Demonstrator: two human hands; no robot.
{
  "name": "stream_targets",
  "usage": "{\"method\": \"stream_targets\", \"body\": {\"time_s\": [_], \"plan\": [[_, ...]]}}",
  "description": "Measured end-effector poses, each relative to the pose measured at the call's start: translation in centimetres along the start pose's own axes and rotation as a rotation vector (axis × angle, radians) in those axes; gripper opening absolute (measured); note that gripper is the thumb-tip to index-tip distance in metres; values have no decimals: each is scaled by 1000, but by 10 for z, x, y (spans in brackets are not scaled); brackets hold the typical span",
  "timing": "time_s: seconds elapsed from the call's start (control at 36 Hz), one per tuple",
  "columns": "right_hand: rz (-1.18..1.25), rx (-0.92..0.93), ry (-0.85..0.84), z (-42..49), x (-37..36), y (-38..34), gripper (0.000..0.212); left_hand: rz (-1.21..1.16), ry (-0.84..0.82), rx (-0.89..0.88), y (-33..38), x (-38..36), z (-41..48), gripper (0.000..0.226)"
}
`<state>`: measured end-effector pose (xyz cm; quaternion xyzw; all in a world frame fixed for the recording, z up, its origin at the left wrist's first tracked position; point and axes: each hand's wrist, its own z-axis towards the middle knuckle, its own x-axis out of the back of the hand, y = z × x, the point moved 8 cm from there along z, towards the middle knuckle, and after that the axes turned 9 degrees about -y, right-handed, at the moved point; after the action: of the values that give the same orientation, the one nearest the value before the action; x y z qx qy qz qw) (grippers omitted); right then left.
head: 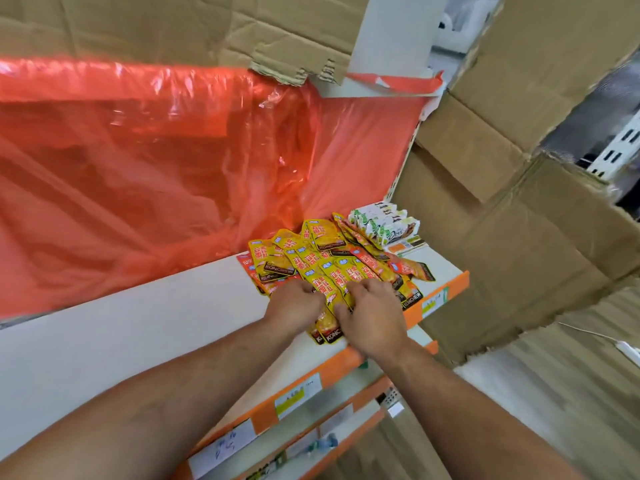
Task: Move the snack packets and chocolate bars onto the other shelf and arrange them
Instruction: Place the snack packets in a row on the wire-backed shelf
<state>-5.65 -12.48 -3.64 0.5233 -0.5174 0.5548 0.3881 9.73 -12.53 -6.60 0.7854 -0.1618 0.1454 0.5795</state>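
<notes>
The yellow snack packets [325,268] lie fanned in a loose pile just behind the shelf's orange edge [459,284]. They look like thin, light, slick pouches, likely to slide, and best pinched by their flat ends. The left hand [294,303] and right hand [374,317], 2 curled grips, hold the nearest packets. Their print reads "KONCHEW". Farther behind that edge, Dove chocolate bars [384,225] stand before a red plastic sheet [138,161].

Shop, orange-edged shelf [437,295], price labels [434,302], cardboard [519,220]

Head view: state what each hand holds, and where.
Left hand and right hand both grip the yellow snack packets, fingers curled over the pile's near end.
</notes>
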Motion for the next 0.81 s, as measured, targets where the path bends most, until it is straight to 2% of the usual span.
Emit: {"method": "stream_targets", "body": {"time_s": [0.11, 0.22, 0.44, 0.56, 0.72, 0.81], "plan": [[-60, 81, -14, 17, -1, 3, 53, -243, 20, 112, -7, -6, 9, 11], [-97, 172, -40, 26, -3, 1, 53, -404, 121, 189, -5, -10, 2, 11], [-11, 384, -114, 31, -5, -4, 54, -508, 327, 216, -3, -21, -13, 27], [126, 437, -158, 30, -7, -6, 49, -611, 371, 194, -6, -23, -22, 12], [407, 454, -156, 28, -5, -13, 29, -742, 442, 203, -5, -14, -53, 25], [549, 480, -218, 24, -3, -27, 17, -803, 480, 203, -15, -7, -68, 28]]}}
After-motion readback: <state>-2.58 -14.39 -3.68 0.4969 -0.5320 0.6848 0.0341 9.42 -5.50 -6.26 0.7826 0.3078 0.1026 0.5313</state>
